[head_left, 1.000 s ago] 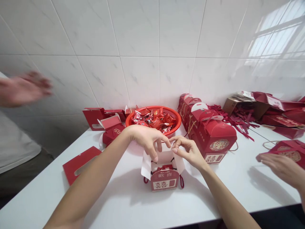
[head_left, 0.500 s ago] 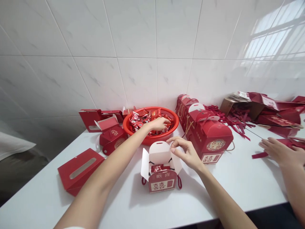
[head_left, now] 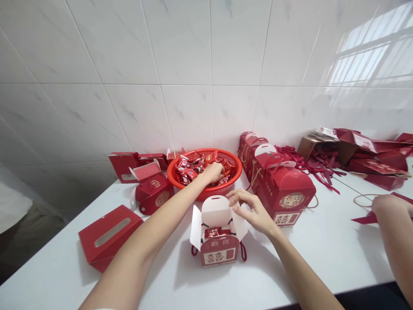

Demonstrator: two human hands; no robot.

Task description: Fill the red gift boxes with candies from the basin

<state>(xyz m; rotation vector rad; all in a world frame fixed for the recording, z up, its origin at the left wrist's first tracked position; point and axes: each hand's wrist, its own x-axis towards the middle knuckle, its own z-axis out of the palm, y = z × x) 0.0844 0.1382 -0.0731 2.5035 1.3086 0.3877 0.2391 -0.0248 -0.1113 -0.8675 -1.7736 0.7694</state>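
Note:
My left hand (head_left: 214, 172) reaches into a red plastic basket (head_left: 171, 175) heaped with red-wrapped candies (head_left: 189, 173). Its fingers are curled down into the pile; the tips are partly hidden among the wrappers. Before me stands an open red gift box (head_left: 218, 257) with a white inside, its flaps raised and red cord loops at both sides. A few red-wrapped candies (head_left: 213, 233) lie in it. At the box's right rear flap is my right hand (head_left: 248, 209), fingers loosely bent and apart, the thumb close to or touching the flap's edge.
Closed red boxes (head_left: 284, 185) line up at right of the basket. Left are an open box (head_left: 153, 187) and a red box with a window slot (head_left: 109, 234). Ribbons (head_left: 319, 165) and flattened boxes (head_left: 371, 155) lie far right, near another person's hand (head_left: 392, 206). Tiled wall (head_left: 187, 116) behind.
My left hand has drawn back slightly and its fingers have curled down into the candies. My right hand stays by the box flap. The other person's hand has shifted to the right.

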